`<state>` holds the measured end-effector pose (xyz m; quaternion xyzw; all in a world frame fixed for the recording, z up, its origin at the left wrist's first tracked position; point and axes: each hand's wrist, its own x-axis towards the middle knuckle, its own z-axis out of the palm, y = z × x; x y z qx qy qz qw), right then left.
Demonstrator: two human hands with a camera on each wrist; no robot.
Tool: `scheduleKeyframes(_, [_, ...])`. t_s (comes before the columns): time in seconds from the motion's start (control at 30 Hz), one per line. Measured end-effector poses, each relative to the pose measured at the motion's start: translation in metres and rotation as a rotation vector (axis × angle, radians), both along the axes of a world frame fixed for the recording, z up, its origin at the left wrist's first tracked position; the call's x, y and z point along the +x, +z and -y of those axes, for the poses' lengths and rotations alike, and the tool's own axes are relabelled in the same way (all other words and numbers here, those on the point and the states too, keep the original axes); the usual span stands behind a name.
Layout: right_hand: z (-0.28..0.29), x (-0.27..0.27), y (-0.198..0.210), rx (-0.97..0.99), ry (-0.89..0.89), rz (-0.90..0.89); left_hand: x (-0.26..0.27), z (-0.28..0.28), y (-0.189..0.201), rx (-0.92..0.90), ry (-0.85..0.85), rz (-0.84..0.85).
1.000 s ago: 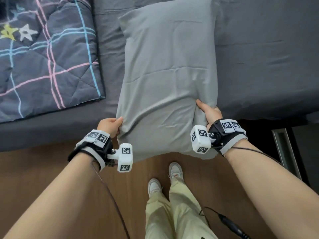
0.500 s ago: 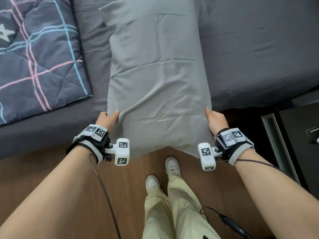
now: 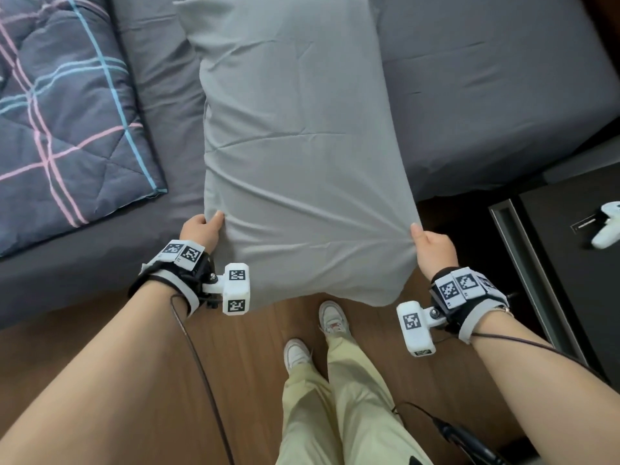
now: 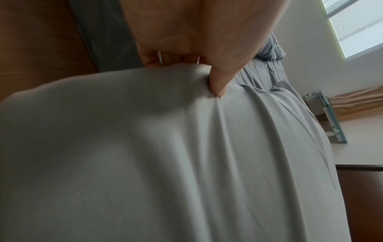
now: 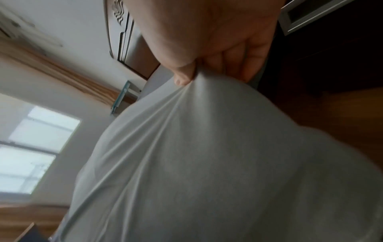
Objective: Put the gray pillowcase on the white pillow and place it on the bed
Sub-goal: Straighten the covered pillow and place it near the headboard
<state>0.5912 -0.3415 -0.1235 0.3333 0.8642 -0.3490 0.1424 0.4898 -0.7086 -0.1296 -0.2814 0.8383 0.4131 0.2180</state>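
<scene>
A plaid quilt (image 3: 63,122) lay at the left of the bed (image 3: 486,95), and a dark nightstand (image 3: 570,263) with a white controller (image 3: 607,229) stood at the right. Since the earlier frame the right hand (image 3: 432,250) had shifted outward to the pillow's edge. The gray pillowcase (image 3: 302,156) fully covered the pillow, held over the bed's edge; both it and the left hand (image 3: 199,231) pinched its near corners.

The pillowcase (image 3: 295,156) between the fingers (image 3: 214,218) is plain light gray. The bed (image 3: 486,95) is dark gray. The blanket (image 3: 67,112) is dark blue with pink and blue lines. The floor (image 3: 235,357) is brown.
</scene>
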Motion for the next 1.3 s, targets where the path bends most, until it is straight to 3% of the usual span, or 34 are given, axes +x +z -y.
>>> scheduleKeyframes(0.37, [0.027,-0.022,-0.004,-0.134,0.052,0.221,0.023,0.033,-0.019,0.055,0.004,0.188])
scheduleKeyframes(0.53, [0.027,-0.042,0.008,-0.169,-0.048,0.269,0.006,0.033,-0.012,-0.010,-0.117,0.296])
scheduleKeyframes(0.67, [0.019,-0.086,0.018,-0.086,-0.071,0.097,-0.027,0.024,0.007,-0.150,-0.069,0.119])
scheduleKeyframes(0.73, [0.017,-0.112,0.021,-0.088,-0.046,0.023,-0.050,0.013,0.020,-0.111,-0.032,-0.023])
scheduleKeyframes(0.87, [0.023,-0.162,0.019,-0.201,-0.058,0.042,-0.104,-0.007,0.026,-0.032,0.007,-0.127])
scheduleKeyframes(1.0, [0.022,-0.210,0.004,-0.562,-0.172,0.108,-0.156,-0.016,0.013,0.078,0.052,-0.033])
scheduleKeyframes(1.13, [0.024,-0.249,0.019,-0.872,-0.243,0.244,-0.189,-0.007,-0.027,0.194,0.038,0.107])
scheduleKeyframes(1.23, [0.026,-0.271,0.025,-0.857,-0.233,0.364,-0.190,-0.026,0.001,0.319,0.077,0.113])
scheduleKeyframes(1.3, [0.032,-0.281,0.032,-0.787,-0.244,0.327,-0.191,-0.035,0.008,0.447,0.122,0.082])
